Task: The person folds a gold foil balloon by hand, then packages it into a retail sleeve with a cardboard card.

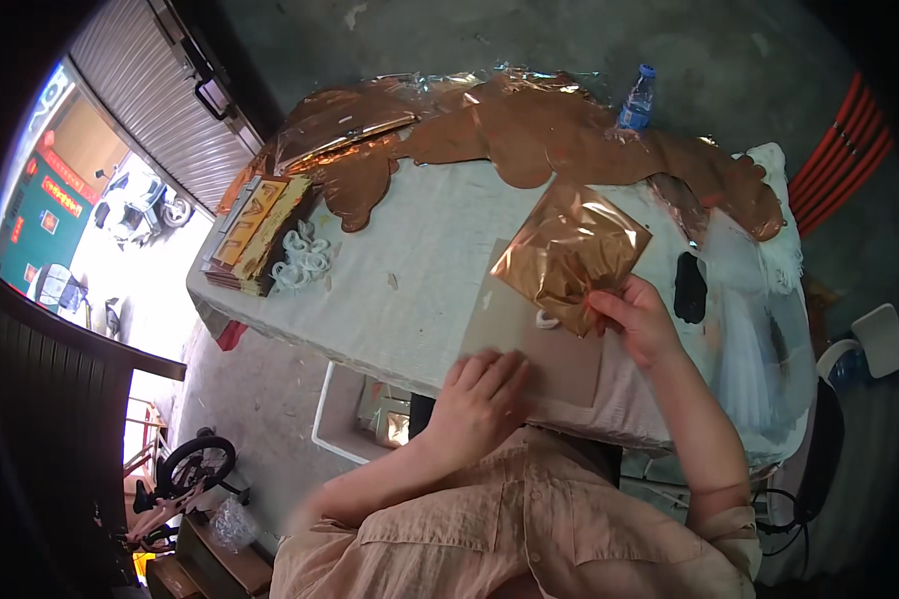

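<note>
Foil sheet (571,248), gathered edge between right fingers (615,305), rest beyond them.

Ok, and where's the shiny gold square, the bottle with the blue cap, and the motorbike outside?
Shiny gold square (571,248): head view, on its middle.
Bottle (636,102): head view, on its side below the cap.
Motorbike (136,207): head view, on its body.
</note>
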`<move>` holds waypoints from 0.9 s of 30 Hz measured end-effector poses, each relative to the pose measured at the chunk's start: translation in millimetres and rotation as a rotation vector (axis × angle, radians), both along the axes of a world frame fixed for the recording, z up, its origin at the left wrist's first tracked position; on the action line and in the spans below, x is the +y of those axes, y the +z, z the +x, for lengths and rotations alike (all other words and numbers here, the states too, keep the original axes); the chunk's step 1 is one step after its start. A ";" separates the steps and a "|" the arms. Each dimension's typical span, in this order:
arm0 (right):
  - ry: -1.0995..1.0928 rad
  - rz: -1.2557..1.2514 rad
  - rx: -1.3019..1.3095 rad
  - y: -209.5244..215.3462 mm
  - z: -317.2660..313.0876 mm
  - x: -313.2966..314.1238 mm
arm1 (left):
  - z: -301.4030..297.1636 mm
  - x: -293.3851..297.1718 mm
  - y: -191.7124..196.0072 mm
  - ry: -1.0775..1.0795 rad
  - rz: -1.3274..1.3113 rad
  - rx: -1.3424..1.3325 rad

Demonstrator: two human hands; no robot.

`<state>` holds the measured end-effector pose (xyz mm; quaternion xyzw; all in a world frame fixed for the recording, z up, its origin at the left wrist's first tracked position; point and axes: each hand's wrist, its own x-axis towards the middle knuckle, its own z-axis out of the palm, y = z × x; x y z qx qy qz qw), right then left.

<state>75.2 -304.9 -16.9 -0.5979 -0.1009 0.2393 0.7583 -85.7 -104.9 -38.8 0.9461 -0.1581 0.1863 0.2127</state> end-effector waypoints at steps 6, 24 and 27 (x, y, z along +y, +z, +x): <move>0.340 -0.190 0.103 4.1 5.8 -1.7 | -0.9 23.9 10.2 0.011 -0.281 -0.092; 0.333 -0.467 0.247 -3.9 0.7 -12.8 | 81.7 24.2 6.4 -0.277 -0.112 0.077; 0.295 -0.517 0.132 -1.3 -4.4 -10.8 | 84.6 23.1 0.7 -0.271 -0.063 0.063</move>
